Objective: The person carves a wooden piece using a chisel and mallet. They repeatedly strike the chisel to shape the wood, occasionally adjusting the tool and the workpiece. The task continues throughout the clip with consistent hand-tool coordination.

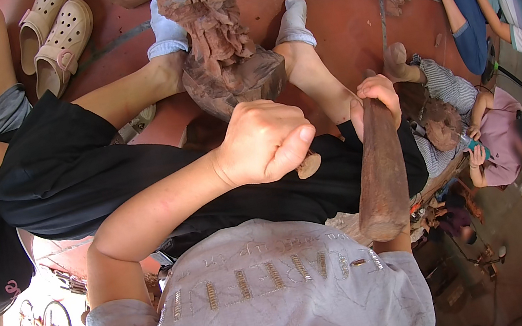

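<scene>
My left hand (264, 140) is closed in a fist around a tool whose round wooden handle end (309, 166) pokes out below the thumb; the rest of it is hidden by the hand. My right hand (379, 95) grips the narrow end of a thick brown wooden mallet (381, 178), its wide end toward my body. Just beyond the left fist stands a reddish-brown wood carving (213, 34) with rough, layered cuts and a broader dark base (238, 84). It sits between my two feet in light socks, and the mallet is apart from it.
Red floor tiles (344, 17) lie around the carving. Beige clogs (66, 43) are at the far left, beside another person's leg. At right, a person in a pink top (505, 131) holds a teal tool at a carved piece (442, 124). More people's arms reach a carving at far right.
</scene>
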A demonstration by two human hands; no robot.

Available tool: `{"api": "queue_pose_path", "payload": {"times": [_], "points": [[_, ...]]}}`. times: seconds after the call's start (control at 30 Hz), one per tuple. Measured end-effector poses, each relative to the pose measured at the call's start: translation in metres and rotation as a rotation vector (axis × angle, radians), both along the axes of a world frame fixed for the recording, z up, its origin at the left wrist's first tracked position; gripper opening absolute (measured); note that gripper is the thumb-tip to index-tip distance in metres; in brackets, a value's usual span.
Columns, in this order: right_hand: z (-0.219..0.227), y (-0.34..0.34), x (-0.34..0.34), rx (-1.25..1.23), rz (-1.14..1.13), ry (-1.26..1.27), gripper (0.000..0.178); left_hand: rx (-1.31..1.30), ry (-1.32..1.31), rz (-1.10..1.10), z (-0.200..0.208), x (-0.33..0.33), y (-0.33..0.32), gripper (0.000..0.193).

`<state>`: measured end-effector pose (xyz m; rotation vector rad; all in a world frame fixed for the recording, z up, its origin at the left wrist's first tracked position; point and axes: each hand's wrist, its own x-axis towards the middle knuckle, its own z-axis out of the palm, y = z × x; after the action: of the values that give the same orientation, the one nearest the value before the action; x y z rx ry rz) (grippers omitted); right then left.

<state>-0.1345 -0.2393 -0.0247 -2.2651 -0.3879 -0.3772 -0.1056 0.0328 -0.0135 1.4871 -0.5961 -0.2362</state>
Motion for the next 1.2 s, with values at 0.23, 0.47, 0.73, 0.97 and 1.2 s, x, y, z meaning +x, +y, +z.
{"api": "queue_pose_path", "payload": {"times": [0.23, 0.47, 0.73, 0.97, 1.2], "points": [[0.004, 0.000, 0.001, -0.202, 0.066, -0.065, 0.039, -0.001, -0.012, -0.016, -0.005, -0.003, 0.001, 0.036], [0.015, 0.002, 0.001, -0.327, 0.055, -0.045, 0.037, 0.014, -0.058, -0.033, -0.014, 0.003, 0.010, 0.041], [0.020, 0.004, 0.004, -0.461, 0.027, -0.012, 0.037, 0.131, -0.123, -0.019, -0.014, -0.002, 0.011, 0.034], [0.010, -0.001, -0.001, -0.263, -0.035, 0.020, 0.038, 0.065, -0.209, -0.076, 0.000, -0.019, -0.005, 0.028], [0.007, 0.003, 0.000, -0.063, -0.019, -0.001, 0.037, 0.062, -0.203, -0.071, -0.004, -0.013, -0.004, 0.030]]}}
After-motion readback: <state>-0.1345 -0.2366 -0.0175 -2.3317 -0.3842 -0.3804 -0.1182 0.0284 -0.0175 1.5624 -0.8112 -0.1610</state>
